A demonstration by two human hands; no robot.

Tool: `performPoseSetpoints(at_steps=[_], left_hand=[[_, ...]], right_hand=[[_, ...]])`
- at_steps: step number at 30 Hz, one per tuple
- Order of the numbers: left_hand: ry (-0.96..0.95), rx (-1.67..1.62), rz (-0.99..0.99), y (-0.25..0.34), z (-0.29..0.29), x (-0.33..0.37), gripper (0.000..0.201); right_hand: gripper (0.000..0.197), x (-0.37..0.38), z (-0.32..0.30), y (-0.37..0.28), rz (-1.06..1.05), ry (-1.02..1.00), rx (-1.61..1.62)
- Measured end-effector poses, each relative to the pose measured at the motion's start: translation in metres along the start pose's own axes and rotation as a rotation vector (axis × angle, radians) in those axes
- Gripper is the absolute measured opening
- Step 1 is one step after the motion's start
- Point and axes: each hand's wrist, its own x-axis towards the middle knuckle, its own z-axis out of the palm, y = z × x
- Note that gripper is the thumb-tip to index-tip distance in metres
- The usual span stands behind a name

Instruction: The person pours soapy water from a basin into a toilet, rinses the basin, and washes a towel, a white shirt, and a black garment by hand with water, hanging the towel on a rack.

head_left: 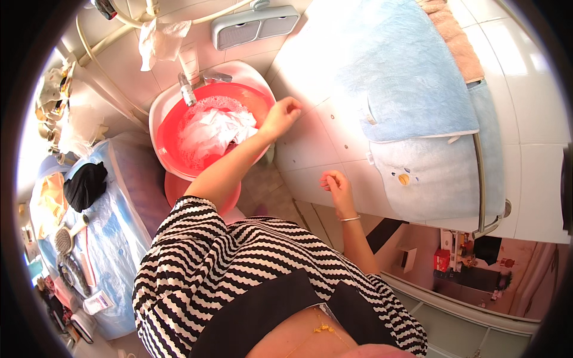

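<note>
My left hand (284, 117) hangs in the air just past the right rim of a red basin (170, 123), its fingers loosely curled and slightly apart. Nothing shows in it. White cloth (209, 134) lies bunched in sudsy water inside the basin, which rests in a white sink (154, 113). My left forearm crosses over the basin's lower right side and hides part of it. Lower and to the right, my right hand (338, 186), with a bracelet (350, 219) at the wrist, is held up before the tiled wall. Its fingers are bent and loose, with nothing visible between them.
A metal faucet (187, 90) and a white tube (190, 64) stand behind the basin. Blue towels (412, 77) hang on a rail (479, 179) at right. On the left, a plastic-covered surface (122, 238) holds a black cloth (86, 186) and a hairbrush (64, 240). Another red basin (176, 188) sits below the sink.
</note>
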Motion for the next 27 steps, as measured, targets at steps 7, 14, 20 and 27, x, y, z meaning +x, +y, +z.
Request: performPoseSetpoints(at_steps=[7,14,20,27], left_hand=[[-0.088,0.202,0.273,0.051,0.078,-0.054,0.035],[-0.408,0.299,0.130,0.039,0.111,-0.072,0.029],[-0.438,0.386,-0.018,0.026,0.115,-0.101,0.025],[-0.416,0.367,-0.114,0.018,0.115,-0.131,0.024]], right_hand=[[0.029,0.023,-0.035,-0.097,-0.506,0.052,0.026],[0.050,0.040,-0.047,-0.111,-0.293,0.010,0.413],[0.041,0.049,-0.055,-0.072,-0.254,-0.081,0.375],[0.028,0.055,-0.049,-0.050,-0.176,-0.150,0.475]])
